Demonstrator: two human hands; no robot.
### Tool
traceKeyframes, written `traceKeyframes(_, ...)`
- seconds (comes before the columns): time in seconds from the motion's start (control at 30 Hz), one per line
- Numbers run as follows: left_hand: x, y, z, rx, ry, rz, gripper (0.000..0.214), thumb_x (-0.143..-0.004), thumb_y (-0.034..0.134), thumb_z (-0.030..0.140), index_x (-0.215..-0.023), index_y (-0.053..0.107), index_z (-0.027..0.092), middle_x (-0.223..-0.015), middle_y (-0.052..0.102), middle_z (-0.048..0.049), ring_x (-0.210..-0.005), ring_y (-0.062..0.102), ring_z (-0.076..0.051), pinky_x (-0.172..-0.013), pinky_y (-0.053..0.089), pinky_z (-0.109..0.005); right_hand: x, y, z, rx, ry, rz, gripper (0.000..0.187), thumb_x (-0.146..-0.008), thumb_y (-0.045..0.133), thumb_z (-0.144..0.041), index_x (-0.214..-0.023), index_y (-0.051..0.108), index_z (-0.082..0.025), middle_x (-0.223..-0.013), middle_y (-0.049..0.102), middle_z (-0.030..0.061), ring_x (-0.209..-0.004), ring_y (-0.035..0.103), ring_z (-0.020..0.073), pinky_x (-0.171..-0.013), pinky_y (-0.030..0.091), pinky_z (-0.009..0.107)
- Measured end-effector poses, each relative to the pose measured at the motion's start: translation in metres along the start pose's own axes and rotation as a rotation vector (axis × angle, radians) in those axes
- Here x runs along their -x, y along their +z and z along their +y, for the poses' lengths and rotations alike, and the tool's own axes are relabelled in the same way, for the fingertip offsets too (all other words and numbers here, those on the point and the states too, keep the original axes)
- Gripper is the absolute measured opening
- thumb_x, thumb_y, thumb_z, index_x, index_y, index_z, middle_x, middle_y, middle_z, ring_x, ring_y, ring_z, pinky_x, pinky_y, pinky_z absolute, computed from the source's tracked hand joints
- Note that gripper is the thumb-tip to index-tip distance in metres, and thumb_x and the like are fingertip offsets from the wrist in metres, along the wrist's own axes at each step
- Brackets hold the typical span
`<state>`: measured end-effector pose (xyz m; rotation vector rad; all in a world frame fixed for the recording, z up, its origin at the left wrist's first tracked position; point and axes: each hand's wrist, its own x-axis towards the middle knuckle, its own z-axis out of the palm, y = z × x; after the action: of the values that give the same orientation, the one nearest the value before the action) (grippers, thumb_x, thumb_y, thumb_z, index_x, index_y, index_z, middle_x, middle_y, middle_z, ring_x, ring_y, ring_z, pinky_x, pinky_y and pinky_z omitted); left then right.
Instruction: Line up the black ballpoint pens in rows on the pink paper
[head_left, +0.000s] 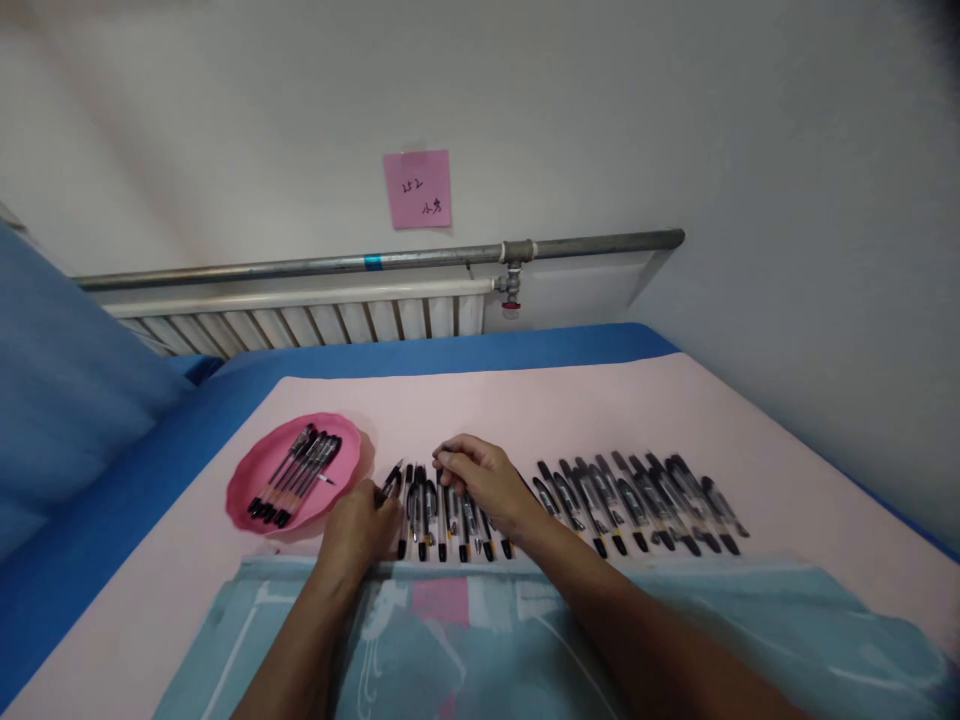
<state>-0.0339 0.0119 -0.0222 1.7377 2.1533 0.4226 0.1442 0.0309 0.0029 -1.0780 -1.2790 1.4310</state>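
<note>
My left hand point(360, 530) is closed around a pen point(391, 482), its pointed tip slanting up to the right. To its right, above a row of pen parts, my right hand point(484, 478) pinches a small dark piece point(438, 453) too small to make out. Beneath and between my hands lie clear pen barrels point(422, 515) with black ends, beside dark caps and small tips. A second group of pen parts point(637, 500) fans out farther right. On the left, a pink scalloped plate point(238, 480) holds several pens point(300, 475) with dark caps.
A pale pink sheet point(487, 395) covers the blue table point(450, 353). Light blue patterned cloth point(285, 620) lies along the near edge. Behind are a radiator point(322, 320), a metal pipe point(300, 268) with a red-handled valve point(511, 305), and a pink note point(417, 190). A blue curtain point(75, 400) hangs left.
</note>
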Motion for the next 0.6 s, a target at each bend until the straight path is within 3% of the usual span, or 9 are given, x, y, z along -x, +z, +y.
traceKeyframes(0.13,0.003,0.002,0.005,0.274,0.107,0.044,0.024,-0.075,0.047,0.039,-0.078,0.057,0.017,-0.069,0.064,-0.0030,-0.066,0.057,-0.017,-0.057,0.037,-0.024,-0.001,0.000,0.002,0.050,0.017,0.015,0.015,-0.073,0.053,-0.026,-0.077,0.062,-0.015,-0.055,0.055,-0.0017,-0.046,0.044,0.0080,-0.046,0.034,0.021)
traceKeyframes(0.23,0.010,0.007,0.012,0.558,0.199,-0.029,0.022,-0.074,0.051,0.039,-0.077,0.056,0.018,-0.065,0.059,0.0010,-0.061,0.053,-0.015,-0.054,0.037,-0.023,0.000,0.002,0.005,0.053,0.033,-0.010,0.021,-0.072,0.055,-0.028,-0.088,0.061,-0.016,-0.058,0.055,-0.0019,-0.051,0.049,0.0096,-0.046,0.035,0.021)
traceKeyframes(0.4,0.020,0.008,0.023,0.702,0.259,-0.132,0.019,-0.075,0.052,0.038,-0.072,0.051,0.019,-0.059,0.049,0.0050,-0.056,0.045,-0.011,-0.051,0.035,-0.021,0.001,0.008,0.010,-0.022,0.051,-0.040,0.016,-0.069,0.056,-0.024,-0.082,0.059,-0.017,-0.054,0.052,-0.0042,-0.047,0.048,0.0091,-0.042,0.034,0.020)
traceKeyframes(0.6,0.023,0.001,0.028,0.682,0.254,-0.146,0.028,-0.080,0.042,0.044,-0.077,0.056,0.019,-0.060,0.046,0.0046,-0.056,0.042,-0.012,-0.053,0.033,-0.022,-0.010,-0.007,0.003,-0.311,0.014,0.257,0.022,-0.066,0.061,-0.027,-0.085,0.059,-0.015,-0.063,0.055,-0.0010,-0.053,0.051,0.0094,-0.043,0.037,0.019)
